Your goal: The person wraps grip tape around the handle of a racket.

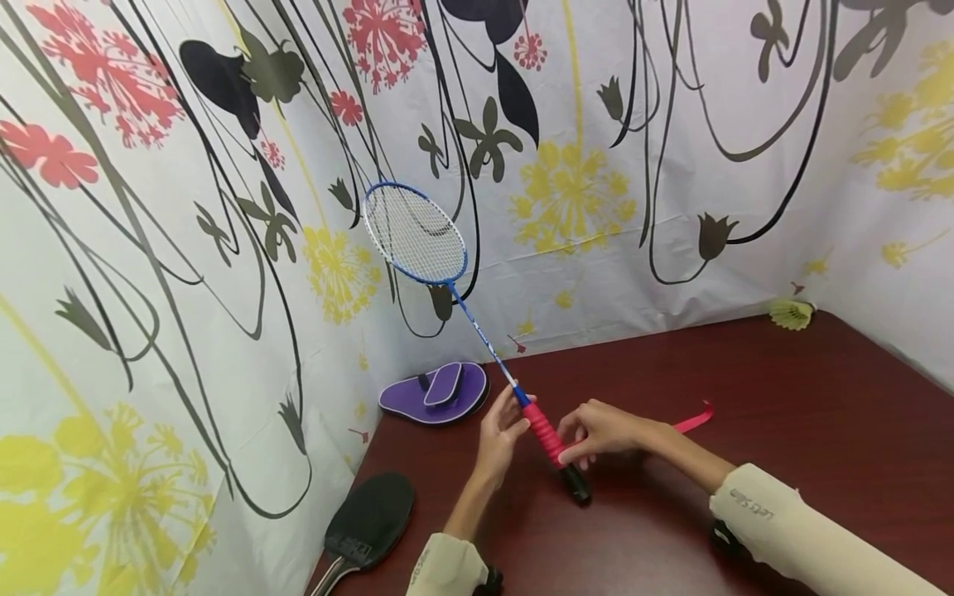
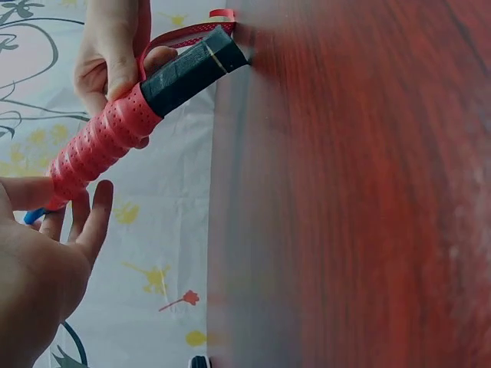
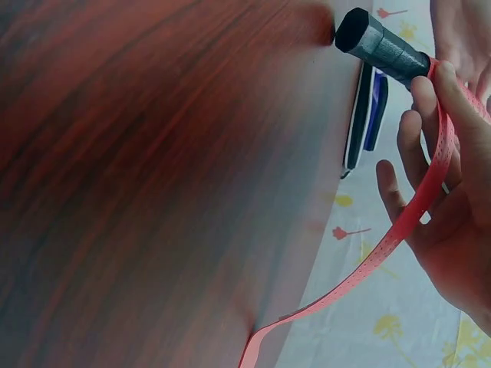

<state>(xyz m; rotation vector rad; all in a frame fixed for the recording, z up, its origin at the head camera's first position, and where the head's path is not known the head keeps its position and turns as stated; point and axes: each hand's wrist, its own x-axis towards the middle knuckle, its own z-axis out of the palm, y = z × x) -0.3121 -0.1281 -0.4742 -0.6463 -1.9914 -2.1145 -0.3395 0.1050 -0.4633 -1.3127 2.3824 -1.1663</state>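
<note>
A blue-and-white badminton racket (image 1: 480,335) slants up and away over the table, its strung head toward the cloth. Red perforated grip tape (image 1: 544,432) winds in ridges round the upper handle, while the butt end (image 2: 192,77) shows bare black. My left hand (image 1: 498,439) holds the handle at the upper end of the wrapping, thumb on one side and fingers on the other. At the lower edge of the wrapping, my right hand (image 1: 607,430) pinches the tape between thumb and fingers. From there a loose tail of tape (image 3: 383,245) trails past the palm down to the table.
A purple paddle case (image 1: 402,399) lies at the table's back left corner. Nearer on the left is a black table tennis paddle (image 1: 376,509). One yellow shuttlecock (image 1: 792,314) sits at the far right of the dark red table (image 1: 782,389). Flower-patterned cloth (image 1: 656,306) hangs behind.
</note>
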